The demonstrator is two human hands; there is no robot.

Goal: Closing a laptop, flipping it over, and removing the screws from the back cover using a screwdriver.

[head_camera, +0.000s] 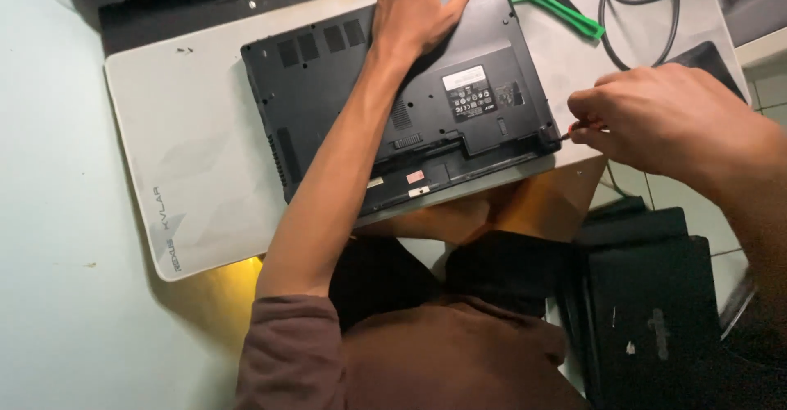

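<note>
Laptop (393, 98) lay bottom-up on mat (188, 156), left hand (418, 8) flat pinning it, right hand (656, 115) fingers pinched shut on screwdriver (567, 134) at corner screw; backing it out needed steady downward pressure.

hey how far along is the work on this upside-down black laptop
Done: the black laptop lies bottom-up on the pale grey mat, and its front bay looks open and empty. In hand: the left hand presses the base while the right hand works a small screwdriver at the corner. Left: the bottom cover is still on.
</note>
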